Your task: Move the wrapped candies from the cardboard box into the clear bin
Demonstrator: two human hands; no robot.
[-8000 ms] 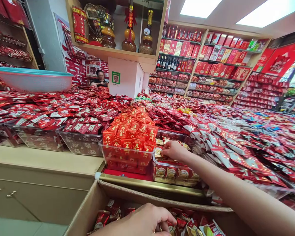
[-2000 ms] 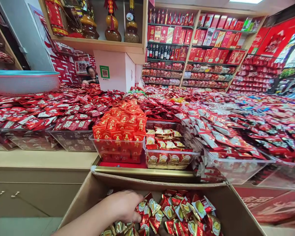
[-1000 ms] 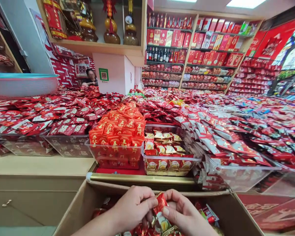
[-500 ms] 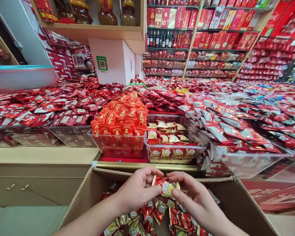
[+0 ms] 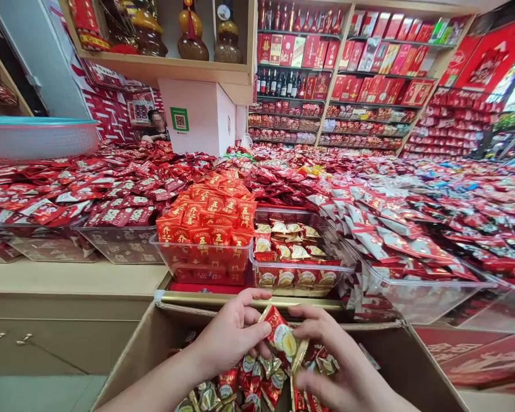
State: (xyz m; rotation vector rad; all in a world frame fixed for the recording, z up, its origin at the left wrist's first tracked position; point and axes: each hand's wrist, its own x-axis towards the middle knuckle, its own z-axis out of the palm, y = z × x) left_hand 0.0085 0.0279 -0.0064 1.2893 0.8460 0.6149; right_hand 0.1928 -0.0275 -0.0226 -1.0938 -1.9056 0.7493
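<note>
The left hand (image 5: 229, 332) pinches a shiny red packet (image 5: 282, 337) over the cardboard box (image 5: 139, 350). The right hand (image 5: 347, 355) has its fingers and thumb apart beside it; touching or not is hard to tell. This looks like handling one packet; the next move seems to need a soft pinch.

At six o'clock, the small red foil packet (image 5: 280, 336) has gold edges and a yellow fruit printed on white. The open cardboard carton (image 5: 403, 356) there is plain brown. At nine o'clock, the flat maroon sachets (image 5: 124, 216) show white characters. Between nine and ten, the plastic basket (image 5: 38, 140) has a turquoise rim.
</note>
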